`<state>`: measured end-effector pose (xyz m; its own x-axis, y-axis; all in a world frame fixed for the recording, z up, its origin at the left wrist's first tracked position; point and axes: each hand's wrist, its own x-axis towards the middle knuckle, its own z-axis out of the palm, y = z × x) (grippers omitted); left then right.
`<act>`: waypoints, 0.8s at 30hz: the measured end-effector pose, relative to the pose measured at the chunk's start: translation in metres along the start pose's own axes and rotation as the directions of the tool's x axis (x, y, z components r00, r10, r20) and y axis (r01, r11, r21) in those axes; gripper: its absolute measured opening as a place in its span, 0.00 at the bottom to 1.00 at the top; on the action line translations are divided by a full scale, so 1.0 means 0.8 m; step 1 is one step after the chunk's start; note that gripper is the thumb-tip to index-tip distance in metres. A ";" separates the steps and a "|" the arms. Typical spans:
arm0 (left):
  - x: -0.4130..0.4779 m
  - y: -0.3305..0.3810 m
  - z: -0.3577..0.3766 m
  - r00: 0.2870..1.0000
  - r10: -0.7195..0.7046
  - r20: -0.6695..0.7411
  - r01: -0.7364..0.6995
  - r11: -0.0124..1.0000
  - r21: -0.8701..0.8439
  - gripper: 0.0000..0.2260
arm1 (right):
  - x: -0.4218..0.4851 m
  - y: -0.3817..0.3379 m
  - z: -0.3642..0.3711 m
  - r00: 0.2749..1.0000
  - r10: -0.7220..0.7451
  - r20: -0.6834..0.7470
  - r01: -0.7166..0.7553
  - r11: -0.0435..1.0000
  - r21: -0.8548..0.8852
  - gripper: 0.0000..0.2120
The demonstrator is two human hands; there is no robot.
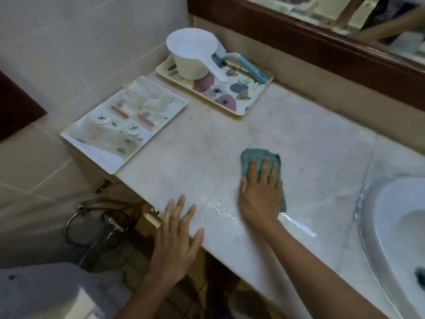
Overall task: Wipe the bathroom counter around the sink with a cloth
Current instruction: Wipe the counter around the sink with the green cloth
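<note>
A pale marble counter (230, 143) runs from the lower middle to the right, where a white sink (395, 226) is set into it. My right hand (259, 194) lies flat on a folded green cloth (250, 157), pressing it onto the counter left of the sink. The cloth sticks out beyond my fingertips and along the right side of the hand. My left hand (177, 242) rests with spread fingers on the counter's front edge and holds nothing. Wet streaks (296, 224) shine on the stone near my right wrist.
At the counter's far left a white tray (96, 155) holds small toiletries. Behind it a flowered tray (250, 104) carries a white water scoop (195, 54) and a blue-handled brush (250, 66). A wood-framed mirror (322, 44) runs along the back wall. A hose (92, 222) hangs below.
</note>
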<state>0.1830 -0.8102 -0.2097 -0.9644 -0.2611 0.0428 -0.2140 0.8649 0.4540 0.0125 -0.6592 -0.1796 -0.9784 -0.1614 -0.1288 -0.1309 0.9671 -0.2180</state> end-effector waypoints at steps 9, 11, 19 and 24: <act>0.002 -0.005 0.007 0.994 0.064 -0.083 -0.066 0.998 -0.020 0.22 | -0.059 0.120 -0.034 0.867 -0.483 0.125 0.495 0.864 -0.095 0.27; 0.001 -0.004 0.006 0.996 0.053 -0.076 -0.055 0.998 -0.021 0.22 | 0.000 0.120 -0.040 0.951 -0.297 0.085 0.304 0.949 -0.087 0.28; -0.001 -0.004 0.005 0.998 0.029 -0.051 -0.031 0.999 -0.044 0.21 | 0.074 -0.066 0.000 0.987 -0.150 0.059 0.151 0.989 -0.002 0.28; -0.001 -0.006 0.002 0.998 0.030 -0.048 -0.033 0.998 -0.055 0.22 | -0.034 -0.065 0.011 0.906 -0.410 0.107 0.406 0.912 0.058 0.28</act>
<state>0.1843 -0.8134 -0.2133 -0.9618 -0.2551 0.0991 -0.1734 0.8482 0.5005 0.0473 -0.7070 -0.1730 -0.8155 -0.5638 -0.1309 -0.5072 0.8051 -0.3075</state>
